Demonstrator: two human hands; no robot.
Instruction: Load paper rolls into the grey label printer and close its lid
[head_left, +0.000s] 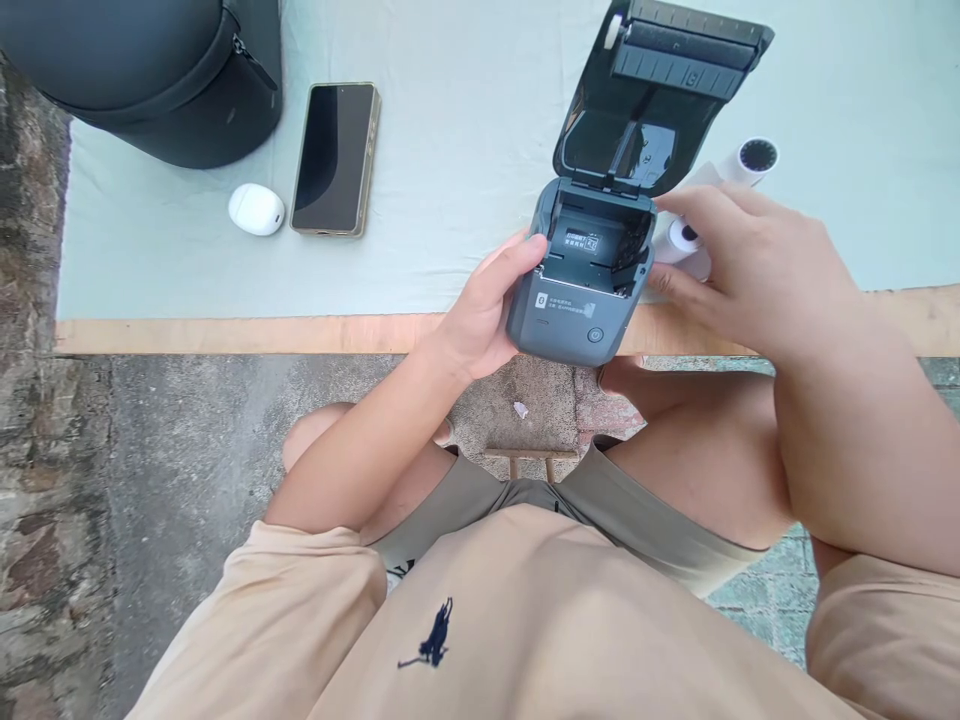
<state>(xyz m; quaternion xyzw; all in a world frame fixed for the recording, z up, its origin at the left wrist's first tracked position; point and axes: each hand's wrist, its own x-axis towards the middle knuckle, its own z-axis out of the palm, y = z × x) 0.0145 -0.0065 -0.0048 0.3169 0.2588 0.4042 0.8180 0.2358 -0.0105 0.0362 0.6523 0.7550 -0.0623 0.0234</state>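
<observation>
A dark grey portable label printer (570, 325) is held over the table's front edge, its hinged lid (637, 110) swung up. Its roll compartment (589, 245) shows bare inside, with a small printed label on the back wall. My left hand (487, 305) grips the printer's left side, thumb on the rim. At the right side of the printer my right hand (757, 265) has its fingers and thumb apart, fingertips touching or very near the casing by the hinge. Just behind that hand lie white paper rolls (679, 240), partly hidden by it.
On the pale cloth (450, 130) lie a smartphone (335, 160), a white earbud case (256, 209) and, at the far left, a black zipped bag (172, 90). The table's wooden edge (262, 335) runs in front. My legs are below it.
</observation>
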